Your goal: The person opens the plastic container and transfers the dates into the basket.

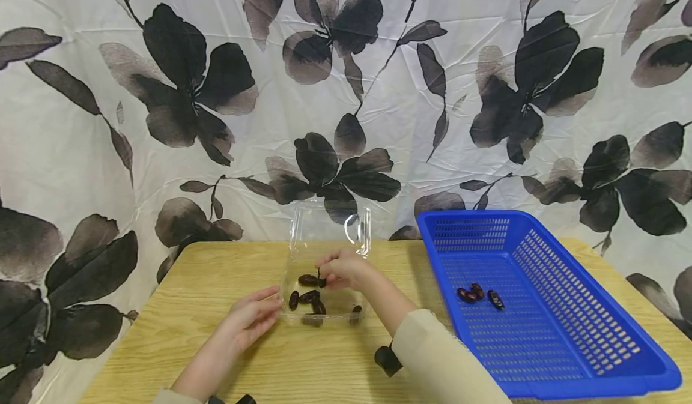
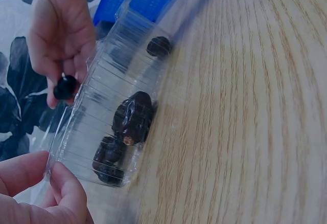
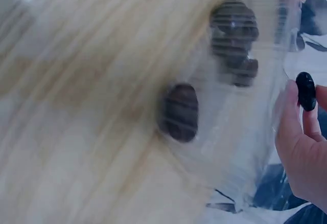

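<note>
A clear plastic clamshell box (image 1: 340, 301) stands on the table with its lid raised at the back. Several dark, wrinkled dates (image 1: 318, 305) lie inside it. My left hand (image 1: 251, 320) is at the box's left side; in the left wrist view its thumb and fingers pinch the rim (image 2: 51, 162). Over the box, my right hand (image 1: 346, 270) pinches one date (image 3: 306, 91) between thumb and fingertips. That held date shows dark and glossy in both wrist views.
To the right sits a blue perforated plastic basket (image 1: 540, 350) with a few dates (image 1: 495, 299) on its floor. Both stand on a wood-grain table (image 1: 216, 284). A floral cloth (image 1: 421, 110) hangs behind the table's back edge.
</note>
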`<state>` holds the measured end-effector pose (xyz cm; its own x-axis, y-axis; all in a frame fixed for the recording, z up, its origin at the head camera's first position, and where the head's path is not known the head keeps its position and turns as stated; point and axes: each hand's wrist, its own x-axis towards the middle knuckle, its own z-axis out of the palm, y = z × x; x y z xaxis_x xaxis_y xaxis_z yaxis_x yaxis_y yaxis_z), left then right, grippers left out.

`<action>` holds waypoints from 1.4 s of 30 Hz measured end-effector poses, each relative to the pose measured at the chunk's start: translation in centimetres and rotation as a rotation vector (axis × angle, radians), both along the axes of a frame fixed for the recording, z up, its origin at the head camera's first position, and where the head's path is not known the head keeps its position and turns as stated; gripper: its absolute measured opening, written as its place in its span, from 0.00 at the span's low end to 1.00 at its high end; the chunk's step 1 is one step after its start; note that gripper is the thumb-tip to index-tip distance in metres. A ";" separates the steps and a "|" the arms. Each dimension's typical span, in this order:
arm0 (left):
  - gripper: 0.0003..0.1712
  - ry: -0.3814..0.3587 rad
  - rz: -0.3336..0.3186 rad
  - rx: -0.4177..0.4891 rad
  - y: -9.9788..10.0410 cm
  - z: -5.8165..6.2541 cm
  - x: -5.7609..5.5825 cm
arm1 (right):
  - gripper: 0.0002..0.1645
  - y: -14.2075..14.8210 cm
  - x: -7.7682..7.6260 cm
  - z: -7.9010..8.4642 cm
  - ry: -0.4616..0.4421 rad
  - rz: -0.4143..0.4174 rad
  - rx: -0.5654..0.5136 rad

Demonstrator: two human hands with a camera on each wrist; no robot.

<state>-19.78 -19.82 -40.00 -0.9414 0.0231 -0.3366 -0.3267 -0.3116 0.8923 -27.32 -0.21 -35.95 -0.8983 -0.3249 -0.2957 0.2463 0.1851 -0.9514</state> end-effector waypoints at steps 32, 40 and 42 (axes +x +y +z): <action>0.35 -0.001 0.009 0.002 -0.1 0.2 0.0 | 0.22 5.0 -0.8 7.0 0.011 0.206 -0.003; 0.34 -0.003 0.021 0.023 0.0 0.0 0.1 | 0.24 7.0 -0.7 7.4 0.047 0.218 -0.027; 0.33 -0.004 0.025 0.021 0.0 0.0 0.1 | 0.24 7.6 -0.7 7.7 0.051 0.211 -0.031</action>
